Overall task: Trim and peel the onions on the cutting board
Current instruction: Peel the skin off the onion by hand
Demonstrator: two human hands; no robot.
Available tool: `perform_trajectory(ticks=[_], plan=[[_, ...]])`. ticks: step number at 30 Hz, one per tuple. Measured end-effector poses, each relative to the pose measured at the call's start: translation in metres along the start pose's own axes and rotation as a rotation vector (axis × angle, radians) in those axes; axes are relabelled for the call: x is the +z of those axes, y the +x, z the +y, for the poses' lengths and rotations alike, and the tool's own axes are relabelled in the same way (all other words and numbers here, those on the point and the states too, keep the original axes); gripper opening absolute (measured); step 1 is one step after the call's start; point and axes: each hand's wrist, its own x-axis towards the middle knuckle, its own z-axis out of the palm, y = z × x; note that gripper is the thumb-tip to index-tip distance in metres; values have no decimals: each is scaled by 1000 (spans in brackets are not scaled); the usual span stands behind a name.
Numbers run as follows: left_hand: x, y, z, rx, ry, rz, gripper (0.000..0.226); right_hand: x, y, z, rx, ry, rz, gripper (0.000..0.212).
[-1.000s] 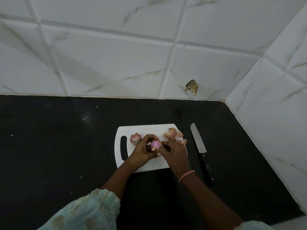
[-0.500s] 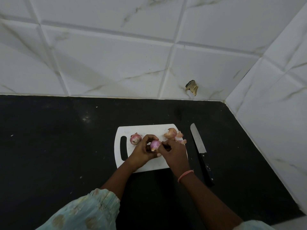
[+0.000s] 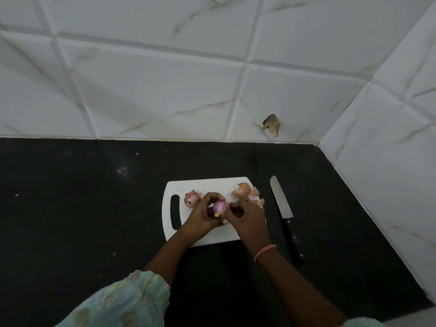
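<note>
Pink onion (image 3: 220, 207): gripped by both hands, left (image 3: 201, 217) and right (image 3: 247, 217), over board (image 3: 212, 237)
Second onion (image 3: 192, 198): on board
Peels (image 3: 247, 193): board's right
Knife (image 3: 284, 215): on bench (image 3: 82, 208)

The cutting board (image 3: 203, 237) is lying on the counter (image 3: 70, 208), and both hands are meeting over its middle. The left hand (image 3: 200, 218) and the right hand (image 3: 247, 218) are holding one onion (image 3: 220, 207) between them. A second onion (image 3: 192, 198) is sitting on the board just left of the left hand. Loose peels (image 3: 246, 192) are lying just beyond the right hand. The knife (image 3: 285, 218) is lying on the counter to the right of the right hand, beside the board.
</note>
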Motion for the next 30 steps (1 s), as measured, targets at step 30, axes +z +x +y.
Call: perform_trajectory(ticks=[30], plan=[[1,0,-1,-26,63,58,56,0,-2,6,62,46,77,17]])
